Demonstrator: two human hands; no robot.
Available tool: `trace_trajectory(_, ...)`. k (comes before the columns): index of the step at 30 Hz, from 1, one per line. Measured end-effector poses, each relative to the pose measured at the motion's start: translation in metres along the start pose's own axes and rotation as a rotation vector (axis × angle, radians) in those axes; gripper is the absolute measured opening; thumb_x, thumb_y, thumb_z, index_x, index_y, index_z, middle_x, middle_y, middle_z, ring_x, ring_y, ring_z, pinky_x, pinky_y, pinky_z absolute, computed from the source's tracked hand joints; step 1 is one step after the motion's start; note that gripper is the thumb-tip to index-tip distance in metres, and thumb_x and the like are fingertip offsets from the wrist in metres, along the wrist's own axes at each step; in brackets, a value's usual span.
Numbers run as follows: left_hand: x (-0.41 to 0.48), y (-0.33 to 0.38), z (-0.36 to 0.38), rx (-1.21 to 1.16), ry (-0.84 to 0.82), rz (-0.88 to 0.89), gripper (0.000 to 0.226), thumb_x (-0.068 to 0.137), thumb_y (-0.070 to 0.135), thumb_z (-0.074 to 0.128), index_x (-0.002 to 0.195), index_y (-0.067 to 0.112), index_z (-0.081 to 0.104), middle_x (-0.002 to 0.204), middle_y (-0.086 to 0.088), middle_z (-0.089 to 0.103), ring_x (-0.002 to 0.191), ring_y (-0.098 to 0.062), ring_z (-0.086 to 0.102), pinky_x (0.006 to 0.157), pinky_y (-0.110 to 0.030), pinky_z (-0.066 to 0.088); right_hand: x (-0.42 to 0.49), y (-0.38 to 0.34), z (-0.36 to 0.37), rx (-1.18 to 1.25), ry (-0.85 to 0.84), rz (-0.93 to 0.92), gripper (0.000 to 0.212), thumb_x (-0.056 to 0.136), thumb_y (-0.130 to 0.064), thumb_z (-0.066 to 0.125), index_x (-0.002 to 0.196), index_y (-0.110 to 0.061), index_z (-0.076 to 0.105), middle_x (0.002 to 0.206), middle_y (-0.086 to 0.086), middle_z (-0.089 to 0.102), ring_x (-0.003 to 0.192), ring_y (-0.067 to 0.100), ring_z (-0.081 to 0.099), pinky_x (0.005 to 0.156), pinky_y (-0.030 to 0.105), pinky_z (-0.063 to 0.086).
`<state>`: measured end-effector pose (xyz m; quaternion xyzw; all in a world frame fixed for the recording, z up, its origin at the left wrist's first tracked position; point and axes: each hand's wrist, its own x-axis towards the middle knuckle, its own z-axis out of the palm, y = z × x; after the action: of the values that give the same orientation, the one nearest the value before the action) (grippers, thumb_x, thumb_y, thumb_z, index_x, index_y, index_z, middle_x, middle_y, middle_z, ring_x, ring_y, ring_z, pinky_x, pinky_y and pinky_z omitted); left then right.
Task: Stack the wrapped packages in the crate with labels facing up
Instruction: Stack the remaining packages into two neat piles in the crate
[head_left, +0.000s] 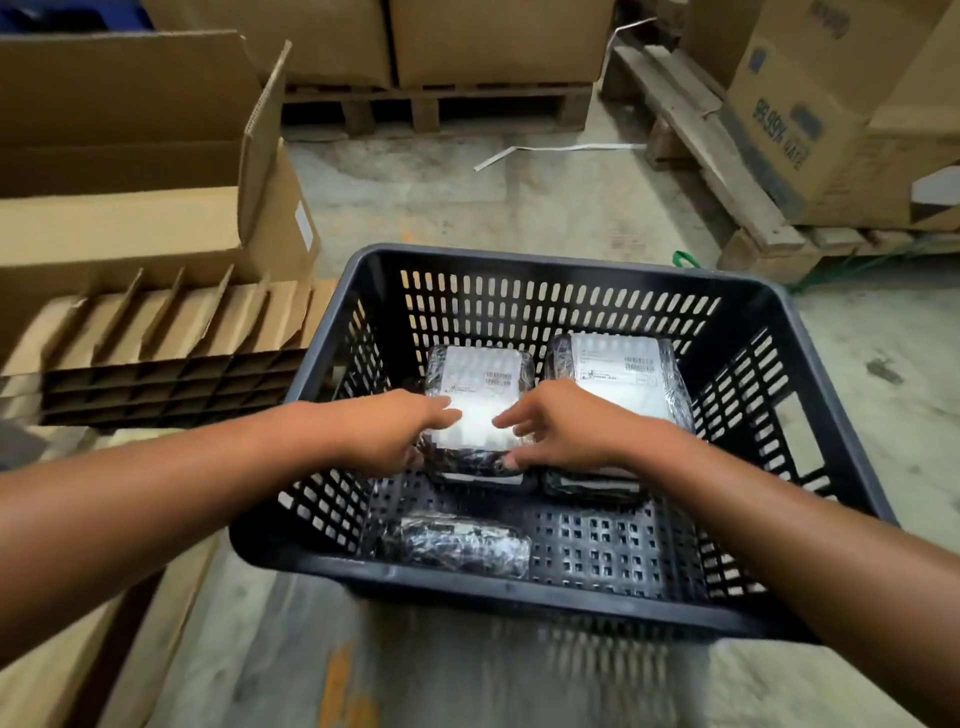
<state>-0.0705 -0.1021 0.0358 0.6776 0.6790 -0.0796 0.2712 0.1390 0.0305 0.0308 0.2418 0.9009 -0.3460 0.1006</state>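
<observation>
A black slotted plastic crate (571, 262) sits on the floor in front of me. At its far side are two stacks of black-wrapped packages, white labels up. Both hands are on the top left package (480, 384), which rests on another one. My left hand (384, 431) grips its left edge with fingers over the label. My right hand (566, 426) holds its right near corner, fingers spread. The right stack's top package (623, 374) is partly hidden by my right wrist. A third package (457, 545) lies near the crate's front wall, with no label showing.
An open cardboard box (156, 223) and stacked cardboard dividers (171, 364) stand left of the crate. Wooden pallets (727, 171) with large cartons (831, 114) line the back and right. Flat cardboard (104, 665) lies at my near left. A white strap (561, 149) lies on the concrete floor.
</observation>
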Motion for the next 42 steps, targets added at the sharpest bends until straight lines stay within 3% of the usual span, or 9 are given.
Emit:
trace_trajectory(6, -0.027, 0.006, 0.009, 0.009, -0.241, 0.043, 0.063, 0.093, 0.029, 0.069, 0.151, 0.027, 0.043, 0.150, 0.004, 0.053, 0.136, -0.015, 0.049, 0.107, -0.026, 0.039, -0.028, 0.012, 0.029, 0.125, -0.325, -0.030, 0.051, 0.087, -0.008, 0.077, 0.136, -0.017, 0.069, 0.134, -0.002, 0.072, 0.114, 0.006, 0.071, 0.100, 0.029, 0.057)
trace_trajectory(13, -0.026, 0.004, 0.020, -0.117, -0.410, 0.089, 0.071, 0.082, 0.042, 0.080, 0.145, 0.024, 0.052, 0.137, 0.008, 0.064, 0.115, -0.004, 0.062, 0.097, -0.022, 0.048, -0.025, 0.018, 0.042, 0.119, -0.354, -0.110, 0.071, 0.078, -0.031, 0.093, 0.142, -0.018, 0.064, 0.129, -0.014, 0.073, 0.111, 0.001, 0.069, 0.091, 0.020, 0.057)
trace_trajectory(16, -0.024, 0.002, 0.021, -0.071, -0.254, 0.087, 0.072, 0.080, 0.033, 0.082, 0.145, 0.026, 0.052, 0.135, 0.005, 0.066, 0.118, -0.008, 0.060, 0.096, -0.020, 0.046, -0.020, 0.028, 0.037, 0.343, -0.364, -0.065, 0.066, 0.084, -0.014, 0.088, 0.144, -0.014, 0.061, 0.107, -0.028, 0.076, 0.093, -0.015, 0.067, 0.084, 0.011, 0.052)
trace_trajectory(18, -0.022, -0.001, 0.022, -0.073, -0.098, 0.082, 0.070, 0.085, 0.024, 0.075, 0.149, 0.024, 0.047, 0.139, 0.002, 0.063, 0.126, -0.013, 0.057, 0.102, -0.021, 0.041, -0.017, 0.037, 0.031, 0.501, -0.271, -0.049, 0.060, 0.087, -0.008, 0.084, 0.142, -0.017, 0.063, 0.128, -0.006, 0.074, 0.111, 0.001, 0.071, 0.099, 0.024, 0.055)
trace_trajectory(23, -0.014, -0.003, 0.022, -0.053, -0.029, 0.081, 0.088, 0.082, 0.014, 0.078, 0.156, 0.021, 0.031, 0.150, -0.002, 0.052, 0.136, -0.021, 0.048, 0.112, -0.039, 0.039, -0.014, 0.044, 0.033, 0.540, -0.130, -0.109, 0.056, 0.079, -0.026, 0.092, 0.130, -0.038, 0.072, 0.135, -0.004, 0.070, 0.130, 0.011, 0.062, 0.112, 0.032, 0.047)
trace_trajectory(27, -0.014, -0.002, 0.015, -0.086, -0.017, 0.148, 0.082, 0.087, 0.006, 0.068, 0.154, 0.037, 0.034, 0.144, 0.006, 0.057, 0.130, -0.016, 0.053, 0.108, -0.034, 0.043, -0.012, 0.042, 0.036, 0.485, -0.079, -0.104, 0.054, 0.080, -0.032, 0.091, 0.130, -0.042, 0.072, 0.106, 0.006, 0.080, 0.083, 0.009, 0.069, 0.077, 0.024, 0.051)
trace_trajectory(33, -0.024, -0.015, -0.029, -0.284, 0.063, 0.244, 0.065, 0.096, 0.016, 0.064, 0.132, 0.067, 0.046, 0.158, 0.017, 0.034, 0.143, -0.006, 0.036, 0.118, -0.031, 0.033, -0.016, 0.031, -0.004, 0.544, 0.049, -0.142, 0.030, 0.090, -0.018, 0.081, 0.107, -0.043, 0.082, 0.121, -0.020, 0.075, 0.125, 0.003, 0.062, 0.100, 0.012, 0.047)
trace_trajectory(38, -0.017, -0.015, -0.051, -0.533, 0.199, 0.166, 0.064, 0.080, 0.031, 0.082, 0.124, 0.068, 0.054, 0.162, 0.007, 0.030, 0.148, -0.005, 0.023, 0.121, -0.038, 0.024, -0.008, 0.026, -0.027, 0.698, 0.174, -0.111, 0.032, 0.102, -0.012, 0.067, 0.112, -0.039, 0.081, 0.122, -0.017, 0.075, 0.099, 0.033, 0.074, 0.084, 0.048, 0.064)
trace_trajectory(42, 0.007, -0.013, -0.058, -0.642, 0.347, 0.079, 0.071, 0.083, 0.011, 0.080, 0.120, 0.066, 0.057, 0.161, 0.002, 0.034, 0.149, -0.011, 0.023, 0.122, -0.044, 0.024, 0.007, 0.024, -0.040, 0.739, 0.286, -0.089, 0.033, 0.106, -0.016, 0.059, 0.112, -0.040, 0.080, 0.117, -0.012, 0.074, 0.087, 0.011, 0.066, 0.071, 0.029, 0.060)
